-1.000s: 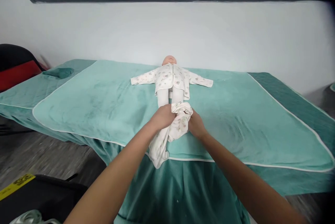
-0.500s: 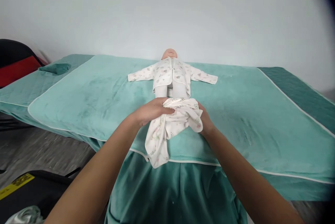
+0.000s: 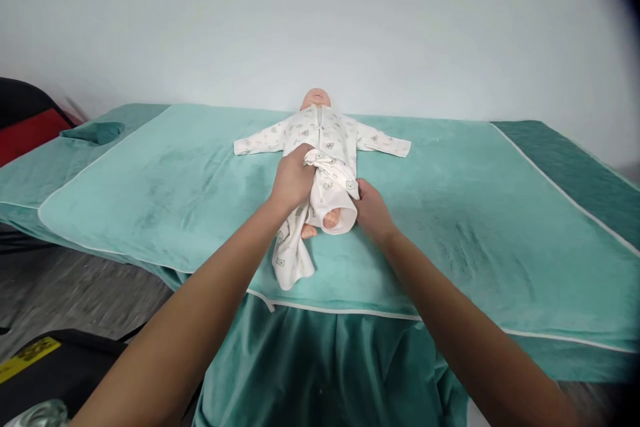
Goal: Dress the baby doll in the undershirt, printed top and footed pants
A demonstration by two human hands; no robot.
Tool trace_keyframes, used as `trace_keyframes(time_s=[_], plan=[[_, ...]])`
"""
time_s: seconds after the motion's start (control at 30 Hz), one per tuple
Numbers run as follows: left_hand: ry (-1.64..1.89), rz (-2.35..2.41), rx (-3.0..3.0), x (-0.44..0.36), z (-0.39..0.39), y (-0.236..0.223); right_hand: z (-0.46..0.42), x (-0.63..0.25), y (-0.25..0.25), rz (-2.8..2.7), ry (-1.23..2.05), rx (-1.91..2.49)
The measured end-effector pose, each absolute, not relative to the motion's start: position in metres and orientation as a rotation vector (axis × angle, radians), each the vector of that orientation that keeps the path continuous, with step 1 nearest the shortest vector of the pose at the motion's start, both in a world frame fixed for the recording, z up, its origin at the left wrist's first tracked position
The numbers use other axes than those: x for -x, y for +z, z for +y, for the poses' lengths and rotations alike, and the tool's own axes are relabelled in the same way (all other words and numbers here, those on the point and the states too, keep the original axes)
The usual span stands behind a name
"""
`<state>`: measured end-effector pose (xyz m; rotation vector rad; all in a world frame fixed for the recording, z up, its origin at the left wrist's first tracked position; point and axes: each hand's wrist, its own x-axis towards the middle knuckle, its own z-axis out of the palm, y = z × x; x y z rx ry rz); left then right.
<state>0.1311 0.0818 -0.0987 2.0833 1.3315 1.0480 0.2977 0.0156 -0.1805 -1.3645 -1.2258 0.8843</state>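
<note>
A baby doll (image 3: 316,97) lies on its back in a white printed jacket (image 3: 320,128), sleeves spread to both sides. My left hand (image 3: 295,177) is closed on the waist end of white printed baby pants (image 3: 333,194), over the doll's legs. My right hand (image 3: 371,210) pinches the other edge of the pants, beside the doll's leg. One doll foot (image 3: 331,218) shows inside the opening of one pant leg. The other foot (image 3: 309,232) pokes out next to the second pant leg (image 3: 293,257), which hangs loose toward me.
The doll rests on a bed with a light green velvet cover (image 3: 200,174), edged in white piping. A white wall (image 3: 400,34) stands behind it. On the left are a black and red chair (image 3: 30,130) and a black object with a yellow label (image 3: 30,357).
Both hands have moved forward with the pants, from below the doll up over its legs. One foot has come through a pant leg; the other pant leg trails at the left.
</note>
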Motion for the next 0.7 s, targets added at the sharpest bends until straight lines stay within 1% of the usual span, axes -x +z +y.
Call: trace_keyframes(time_s=[0.13, 0.27, 0.33, 0.4, 0.5, 0.57, 0.63, 0.7], plan=[[1.111, 1.273, -1.929, -0.128, 0.093, -0.098, 0.041, -0.309, -0.18, -1.28, 0.725, 1.48], [0.883, 1.006, -1.598, -0.101, 0.098, -0.097, 0.053, -0.326, -0.177, -1.353, 0.803, 1.386], [0.787, 0.857, -1.403, -0.086, 0.1, -0.103, 0.055, -0.332, -0.162, -1.46, 0.785, 1.29], [0.772, 0.724, -1.208, -0.076, 0.102, -0.112, 0.058, -0.33, -0.137, -1.557, 0.72, 1.186], [0.84, 0.581, -1.002, -0.073, 0.107, -0.131, 0.07, -0.307, -0.095, -1.766, 0.845, 1.206], [0.917, 0.53, -0.93, -0.075, 0.109, -0.144, 0.081, -0.286, -0.078, -1.973, 1.032, 1.283], [1.003, 0.513, -0.898, -0.077, 0.109, -0.154, 0.089, -0.268, -0.074, -2.095, 1.221, 1.338], [1.046, 0.514, -0.912, -0.077, 0.108, -0.159, 0.092, -0.259, -0.082, -2.047, 1.313, 1.381]])
